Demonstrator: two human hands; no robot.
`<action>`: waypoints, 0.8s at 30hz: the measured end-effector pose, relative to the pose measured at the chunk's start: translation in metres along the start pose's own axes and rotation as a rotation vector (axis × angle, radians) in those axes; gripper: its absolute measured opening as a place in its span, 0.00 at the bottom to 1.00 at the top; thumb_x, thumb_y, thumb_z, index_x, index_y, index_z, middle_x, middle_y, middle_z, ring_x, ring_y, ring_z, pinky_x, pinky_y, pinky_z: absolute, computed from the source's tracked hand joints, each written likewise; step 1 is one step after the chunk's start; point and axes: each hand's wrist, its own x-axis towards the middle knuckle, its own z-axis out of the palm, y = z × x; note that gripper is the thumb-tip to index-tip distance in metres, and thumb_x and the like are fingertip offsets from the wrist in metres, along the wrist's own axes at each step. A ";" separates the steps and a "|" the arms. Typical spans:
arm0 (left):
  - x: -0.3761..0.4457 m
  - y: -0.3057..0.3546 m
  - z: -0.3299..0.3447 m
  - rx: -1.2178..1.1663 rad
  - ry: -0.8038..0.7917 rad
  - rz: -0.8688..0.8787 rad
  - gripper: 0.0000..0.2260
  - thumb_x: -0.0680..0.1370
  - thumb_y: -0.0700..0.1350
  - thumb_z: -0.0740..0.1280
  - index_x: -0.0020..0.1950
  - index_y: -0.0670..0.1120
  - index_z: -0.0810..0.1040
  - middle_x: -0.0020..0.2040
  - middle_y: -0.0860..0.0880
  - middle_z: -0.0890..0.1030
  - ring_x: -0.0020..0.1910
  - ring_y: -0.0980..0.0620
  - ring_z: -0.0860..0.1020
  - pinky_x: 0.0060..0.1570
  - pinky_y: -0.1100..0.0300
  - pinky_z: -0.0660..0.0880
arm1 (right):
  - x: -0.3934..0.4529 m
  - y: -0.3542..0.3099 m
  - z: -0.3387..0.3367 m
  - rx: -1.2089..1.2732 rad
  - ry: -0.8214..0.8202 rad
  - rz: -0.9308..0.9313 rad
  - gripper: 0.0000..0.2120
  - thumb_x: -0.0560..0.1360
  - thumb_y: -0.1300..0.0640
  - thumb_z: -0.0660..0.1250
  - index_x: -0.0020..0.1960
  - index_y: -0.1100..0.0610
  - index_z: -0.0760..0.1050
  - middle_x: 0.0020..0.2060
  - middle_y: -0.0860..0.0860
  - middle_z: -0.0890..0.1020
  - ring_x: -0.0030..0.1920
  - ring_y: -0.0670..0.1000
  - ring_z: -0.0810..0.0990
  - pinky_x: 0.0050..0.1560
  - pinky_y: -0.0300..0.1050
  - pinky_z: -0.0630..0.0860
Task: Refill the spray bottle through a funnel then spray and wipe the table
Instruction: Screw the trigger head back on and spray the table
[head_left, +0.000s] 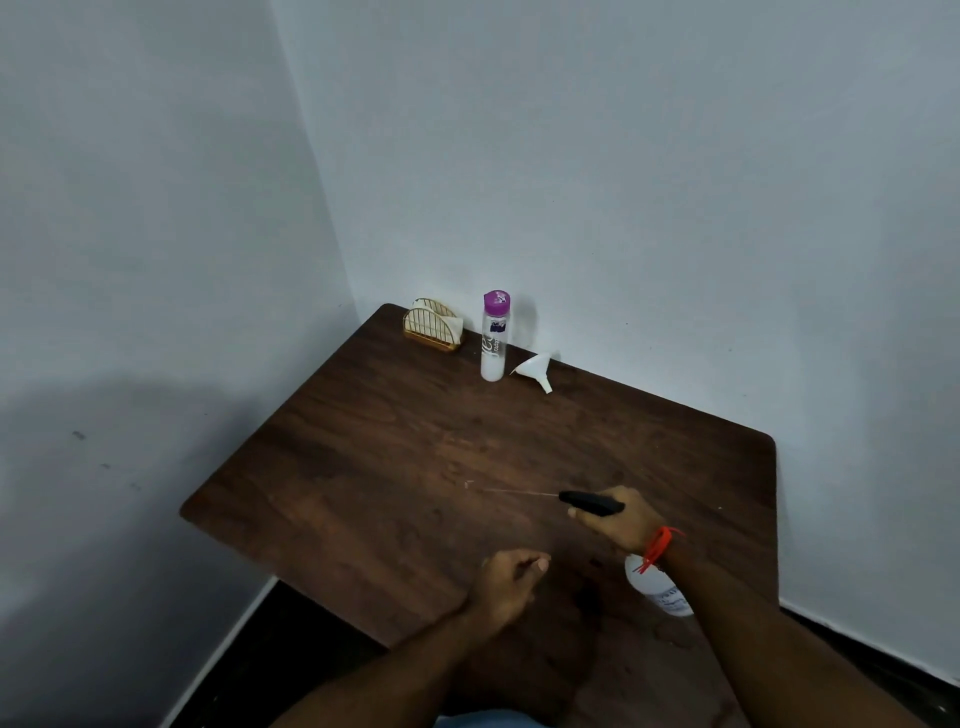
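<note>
Two bare forearms are reaching up from the bottom edge of the frame over a dark wooden table (363, 467). At lower centre the left hand (506, 584) is hovering with its fingers loosely curled toward the palm, holding nothing. To its right, the right hand (621, 519) is gripping the spray bottle (662, 592) by its neck, fingers wrapped round under the black spray head (589, 502). That head is sticking out of the fist and pointing left across the table, with a thin pale streak running on from its nozzle toward the middle of the frame. The bottle's clear body is hanging below the wrist, tilted toward the lower right and partly hidden behind the forearm. A red thread (657, 545) is circling the right wrist.

Well apart from both hands, at the table's far corner in the upper middle of the frame, a white funnel (535, 370) is lying on its side by the wall. Just left of it a tall clear bottle with a purple cap (494, 338) is standing upright, and further left a wire napkin holder (434, 326) is sitting with white napkins in it.
</note>
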 end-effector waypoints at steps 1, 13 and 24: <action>-0.001 0.000 0.000 -0.001 -0.006 0.002 0.12 0.80 0.52 0.65 0.60 0.50 0.81 0.50 0.52 0.85 0.33 0.59 0.81 0.38 0.66 0.78 | -0.001 -0.001 -0.002 0.003 -0.006 -0.004 0.05 0.75 0.48 0.72 0.47 0.49 0.82 0.30 0.49 0.80 0.30 0.48 0.77 0.34 0.44 0.73; -0.002 -0.005 0.002 -0.040 0.003 0.014 0.11 0.78 0.55 0.65 0.55 0.54 0.83 0.47 0.55 0.85 0.37 0.54 0.84 0.43 0.57 0.82 | -0.009 0.008 -0.021 -0.092 0.110 0.078 0.14 0.74 0.43 0.71 0.46 0.54 0.83 0.29 0.49 0.81 0.29 0.44 0.78 0.34 0.40 0.75; -0.003 -0.001 0.004 -0.028 -0.020 0.039 0.06 0.79 0.53 0.65 0.44 0.60 0.80 0.46 0.50 0.86 0.32 0.58 0.80 0.40 0.60 0.79 | -0.036 0.033 -0.029 0.038 -0.016 0.239 0.27 0.63 0.39 0.78 0.54 0.55 0.82 0.40 0.50 0.85 0.38 0.46 0.82 0.40 0.40 0.79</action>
